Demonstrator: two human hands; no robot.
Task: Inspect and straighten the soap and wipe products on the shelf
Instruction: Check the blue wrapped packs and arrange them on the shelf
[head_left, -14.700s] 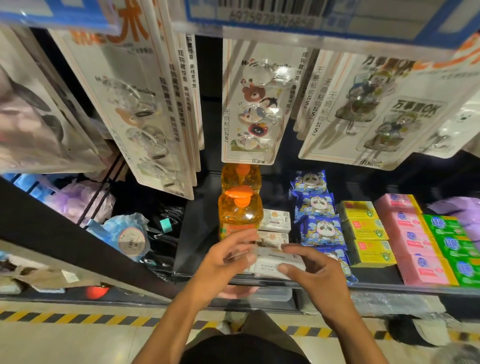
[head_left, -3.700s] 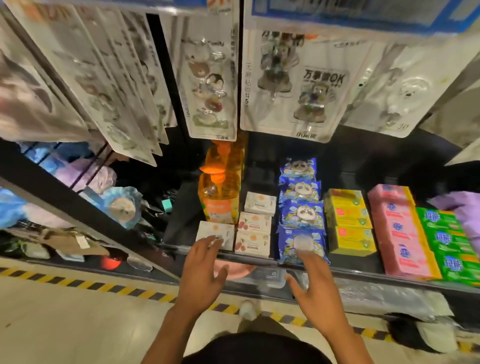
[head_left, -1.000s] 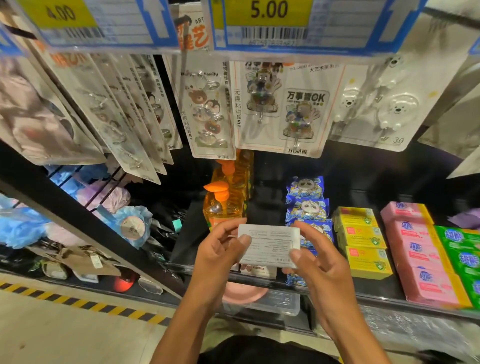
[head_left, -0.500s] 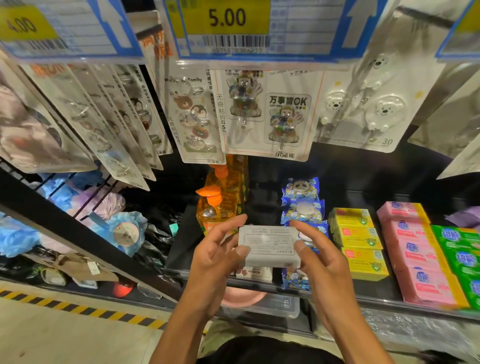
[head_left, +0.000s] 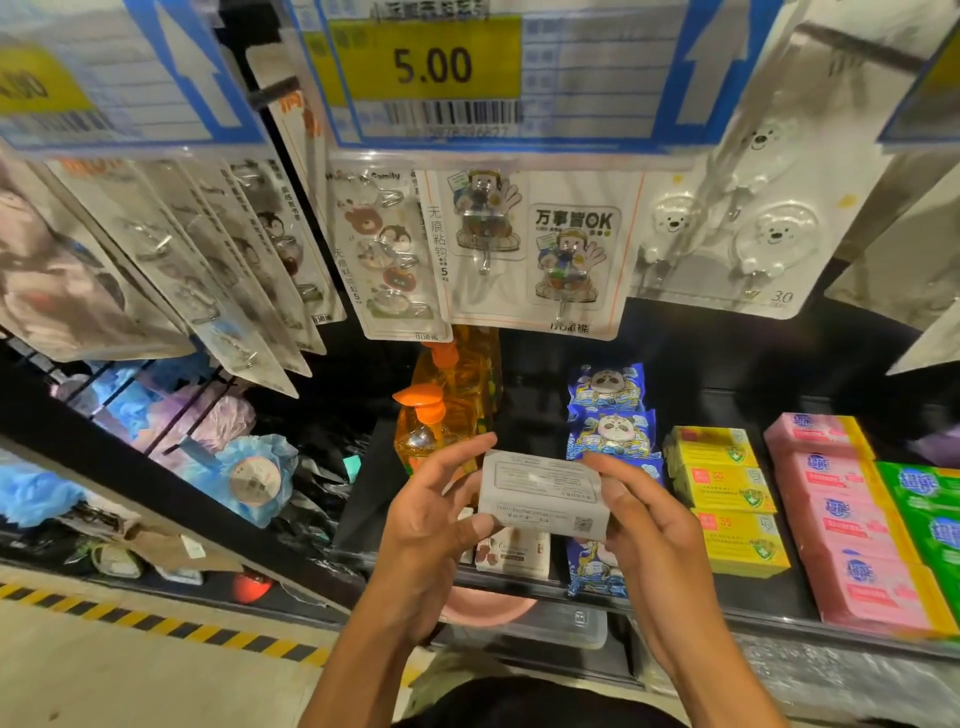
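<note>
While both hands grip it at its ends, the soap box (head_left: 543, 491) is above the shelf (head_left: 769, 605) front, printed side up: left hand (head_left: 431, 512) on left end, right hand (head_left: 644, 525) on right end.

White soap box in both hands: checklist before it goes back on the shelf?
1. Grip: left hand and right hand hold the white soap box by its short ends: ok.
2. Visible faces undented: ok.
3. Orientation: fine print and QR code face the camera, while the shelved box shows its picture face: not ok.
4. Return slot: hidden behind the hands and box: cannot tell.
5. Neighbours: orange pump bottle upright, panda wipe packs in a line: ok.
</note>
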